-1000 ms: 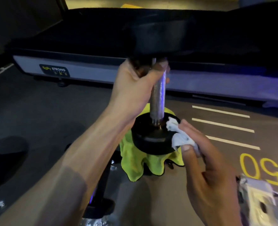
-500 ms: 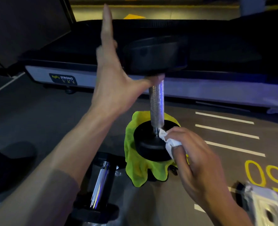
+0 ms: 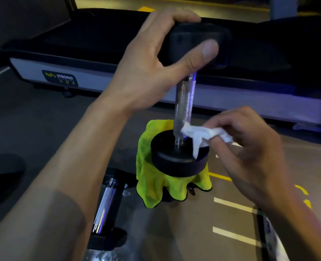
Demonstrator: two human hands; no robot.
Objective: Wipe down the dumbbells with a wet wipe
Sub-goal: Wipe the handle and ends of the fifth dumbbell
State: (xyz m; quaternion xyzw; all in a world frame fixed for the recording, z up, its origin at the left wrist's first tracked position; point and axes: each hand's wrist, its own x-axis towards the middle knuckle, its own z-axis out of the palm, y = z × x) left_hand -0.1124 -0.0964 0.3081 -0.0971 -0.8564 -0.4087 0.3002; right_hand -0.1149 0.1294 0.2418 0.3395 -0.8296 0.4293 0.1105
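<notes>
A black dumbbell with a knurled steel handle stands upright on a yellow-green cloth. My left hand grips its upper black head from the left, thumb across the front. My right hand pinches a crumpled white wet wipe whose tip touches the base of the handle, just above the lower head. A second dumbbell lies on the floor at lower left, partly hidden by my left forearm.
A treadmill with a grey side rail and a "STRONG" label runs across the back. The floor has white stripes and yellow markings at right. Something pale and blurred sits at the lower right edge.
My left hand went from an open, flat pose beside the upper head to a grip around it. My right hand lifted the wipe from the lower head toward the handle's base.
</notes>
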